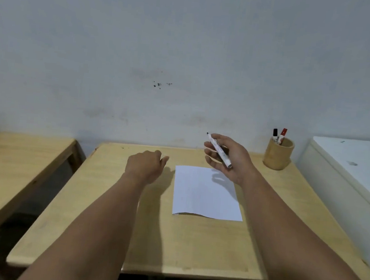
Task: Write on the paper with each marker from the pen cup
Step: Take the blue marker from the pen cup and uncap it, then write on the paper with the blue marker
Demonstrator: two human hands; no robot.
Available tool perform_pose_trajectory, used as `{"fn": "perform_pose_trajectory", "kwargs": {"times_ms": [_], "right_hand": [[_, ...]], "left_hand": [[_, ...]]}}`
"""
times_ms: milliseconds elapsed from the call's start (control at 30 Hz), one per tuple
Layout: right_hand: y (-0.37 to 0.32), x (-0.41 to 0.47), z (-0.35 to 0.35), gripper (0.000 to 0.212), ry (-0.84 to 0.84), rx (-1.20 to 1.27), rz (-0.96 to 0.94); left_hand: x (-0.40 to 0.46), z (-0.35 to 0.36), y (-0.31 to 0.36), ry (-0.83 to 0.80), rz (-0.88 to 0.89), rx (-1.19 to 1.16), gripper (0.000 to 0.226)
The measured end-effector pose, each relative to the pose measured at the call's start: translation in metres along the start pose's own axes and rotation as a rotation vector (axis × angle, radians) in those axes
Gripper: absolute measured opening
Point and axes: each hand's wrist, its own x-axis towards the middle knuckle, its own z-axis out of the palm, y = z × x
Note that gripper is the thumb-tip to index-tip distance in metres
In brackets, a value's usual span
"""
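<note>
A blank white sheet of paper (206,192) lies on the wooden table (192,242). My right hand (232,158) hovers above the paper's far right corner and holds a white marker (219,150), uncapped, with its black tip pointing up and left. My left hand (146,165) rests left of the paper with its fingers curled; whether it holds anything is hidden. At the table's far right corner a bamboo pen cup (278,154) holds a black-capped marker (275,135) and a red-capped marker (283,134).
A second wooden table (11,168) stands to the left across a dark gap. A white cabinet or appliance (353,169) borders the right side. A pale wall rises just behind the table.
</note>
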Motion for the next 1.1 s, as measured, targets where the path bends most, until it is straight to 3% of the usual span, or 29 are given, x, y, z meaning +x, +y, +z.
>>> {"fn": "perform_pose_trajectory", "kwargs": {"times_ms": [100, 233, 400, 500, 567, 733, 833, 933, 1100], "right_hand": [[0.004, 0.021, -0.006, 0.036, -0.084, 0.165, 0.107], [0.019, 0.044, -0.007, 0.040, -0.100, 0.129, 0.114], [0.032, 0.054, 0.004, 0.014, 0.111, -0.020, -0.016], [0.037, 0.052, 0.007, 0.020, 0.208, -0.125, -0.092], [0.040, 0.047, 0.009, 0.018, 0.258, -0.167, -0.142], [0.061, 0.029, 0.018, 0.013, 0.242, -0.211, -0.207], [0.078, 0.022, 0.026, 0.013, 0.216, -0.278, -0.199], [0.098, 0.018, 0.022, 0.015, 0.191, -0.367, -0.182], [0.113, 0.015, 0.016, 0.017, 0.182, -0.470, -0.214]], "left_hand": [[0.013, 0.026, 0.004, -0.054, -0.002, 0.038, 0.046], [0.030, 0.047, 0.001, -0.054, 0.048, 0.071, 0.046], [0.034, 0.049, -0.003, -0.053, 0.064, 0.061, 0.051], [0.024, 0.042, -0.005, -0.029, -0.028, -0.014, 0.057], [0.014, 0.035, -0.006, 0.080, -0.071, -0.134, 0.053], [-0.025, 0.034, 0.007, 0.219, 0.191, -0.368, 0.033], [-0.050, 0.038, 0.005, 0.112, 0.328, -0.390, 0.058], [-0.061, 0.048, -0.001, -0.055, 0.347, -0.318, 0.078], [-0.065, 0.062, -0.003, -0.122, 0.344, -0.268, 0.090]]}}
